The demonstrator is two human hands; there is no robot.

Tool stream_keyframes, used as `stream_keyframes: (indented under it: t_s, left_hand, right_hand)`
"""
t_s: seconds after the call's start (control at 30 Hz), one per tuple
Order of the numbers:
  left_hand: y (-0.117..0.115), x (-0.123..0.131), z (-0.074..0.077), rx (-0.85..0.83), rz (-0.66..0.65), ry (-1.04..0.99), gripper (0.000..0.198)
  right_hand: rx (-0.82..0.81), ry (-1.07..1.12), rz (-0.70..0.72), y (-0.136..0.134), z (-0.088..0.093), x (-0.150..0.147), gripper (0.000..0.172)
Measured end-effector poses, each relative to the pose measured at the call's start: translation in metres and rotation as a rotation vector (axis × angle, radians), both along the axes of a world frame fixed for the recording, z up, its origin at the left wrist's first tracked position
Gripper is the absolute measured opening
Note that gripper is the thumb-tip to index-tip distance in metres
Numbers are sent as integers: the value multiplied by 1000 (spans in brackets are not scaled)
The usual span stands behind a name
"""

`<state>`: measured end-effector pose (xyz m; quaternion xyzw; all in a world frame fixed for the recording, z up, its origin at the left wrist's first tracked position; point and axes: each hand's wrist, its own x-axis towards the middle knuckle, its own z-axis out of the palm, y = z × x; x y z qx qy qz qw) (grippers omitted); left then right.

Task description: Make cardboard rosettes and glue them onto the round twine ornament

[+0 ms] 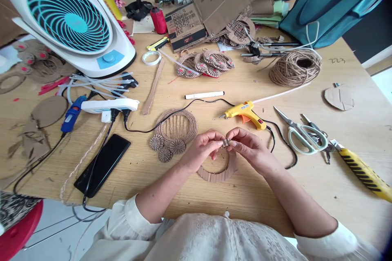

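Between the fingertips of my left hand (203, 147) and my right hand (251, 149) is a small piece of corrugated cardboard (226, 143). Both hands pinch it, one from each side. Under them a flat cardboard ring (218, 176) lies on the table, its far part hidden by my fingers. Left of my hands rests a round twine-wrapped ring (193, 121) with threads strung across it and three pleated cardboard rosettes (177, 147) at its lower left. A yellow glue gun (245, 112) lies just beyond my right hand.
Scissors (306, 136), keys (328, 147) and a yellow utility knife (364, 173) lie at right. A twine ball (295, 67) sits behind. Leftward are a black phone (102, 165), a power strip (110, 105) and a fan (73, 24). The glue gun's cord crosses the table near a white marker (204, 95).
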<state>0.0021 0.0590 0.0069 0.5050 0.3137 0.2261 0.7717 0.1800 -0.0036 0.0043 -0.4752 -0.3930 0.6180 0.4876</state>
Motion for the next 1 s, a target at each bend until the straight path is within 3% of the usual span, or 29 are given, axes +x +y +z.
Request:
stream_keyframes:
  t_s: [0.27, 0.53, 1.0]
  left_hand:
    - [1, -1, 0, 201, -9, 86, 16]
    - [0, 1, 4, 549, 28, 205, 8]
    - [2, -2, 7, 588, -18, 189, 13]
  right_hand:
    - [44, -30, 13, 1, 4, -3, 25]
    - [44, -104, 35, 0, 8, -6, 25]
    - [46, -137, 24, -1, 7, -6, 21]
